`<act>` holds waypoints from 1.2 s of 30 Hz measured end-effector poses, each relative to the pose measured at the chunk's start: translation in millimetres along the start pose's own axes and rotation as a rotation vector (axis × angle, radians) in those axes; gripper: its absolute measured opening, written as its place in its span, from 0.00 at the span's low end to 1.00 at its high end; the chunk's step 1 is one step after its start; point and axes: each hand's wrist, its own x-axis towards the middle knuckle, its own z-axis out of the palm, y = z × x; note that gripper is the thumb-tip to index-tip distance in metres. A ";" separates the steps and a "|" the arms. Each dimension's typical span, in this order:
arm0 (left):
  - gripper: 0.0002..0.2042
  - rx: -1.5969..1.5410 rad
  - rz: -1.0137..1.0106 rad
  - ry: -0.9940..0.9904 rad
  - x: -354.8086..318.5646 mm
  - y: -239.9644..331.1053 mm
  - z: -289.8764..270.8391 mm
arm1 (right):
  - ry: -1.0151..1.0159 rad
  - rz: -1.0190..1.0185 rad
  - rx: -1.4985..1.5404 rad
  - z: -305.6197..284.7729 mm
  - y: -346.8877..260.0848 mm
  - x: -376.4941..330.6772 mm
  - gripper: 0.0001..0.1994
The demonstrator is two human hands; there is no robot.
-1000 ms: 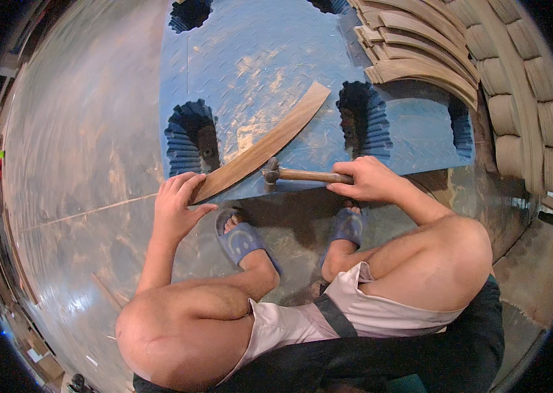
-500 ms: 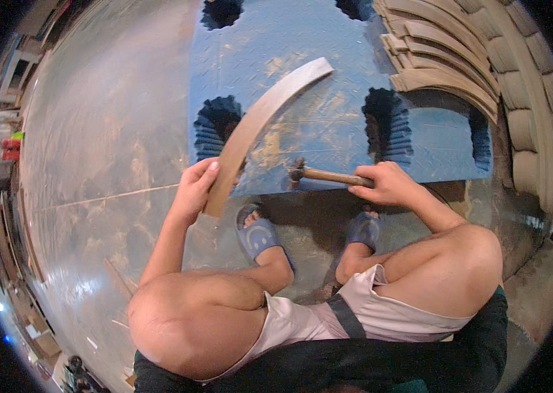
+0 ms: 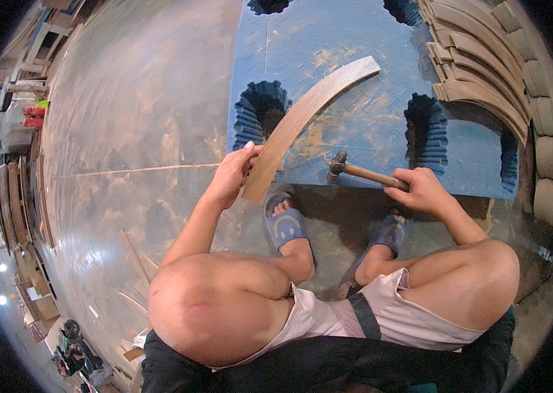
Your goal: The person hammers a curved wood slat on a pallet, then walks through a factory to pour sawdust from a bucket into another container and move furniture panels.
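A curved wooden strip (image 3: 306, 118) slants over the blue platform, its lower end gripped by my left hand (image 3: 232, 173). The thumb lies along the strip's edge, and some fingers are hidden beneath it. My right hand (image 3: 422, 190) is closed round the handle of a hammer (image 3: 368, 173). The hammer's dark head points left, at the platform's near edge, to the right of the strip and apart from it.
The blue plastic platform (image 3: 355, 141) has large ribbed holes and sawdust on it. Curved wooden slats (image 3: 486, 95) are piled at its right, beside a wall of stacked curved pieces (image 3: 543, 124). Thin wood scraps (image 3: 134, 254) lie on the floor at left. My sandalled feet stand before the platform.
The whole view has shifted, so the scene sits farther right in the picture. Both hands keep their holds; the strip and hammer stay in nearly the same place over the platform.
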 end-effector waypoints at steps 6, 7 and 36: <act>0.24 0.008 -0.001 -0.010 5.2 11.0 5.4 | 0.008 0.034 -0.023 -5.7 -6.4 -4.9 0.15; 0.23 0.010 -0.002 -0.028 14.3 16.6 13.5 | 0.011 0.061 -0.041 -15.4 -2.5 -10.5 0.15; 0.26 1.167 0.298 0.465 -12.4 -30.3 -7.8 | -0.003 -0.079 -0.004 29.9 11.4 -8.4 0.18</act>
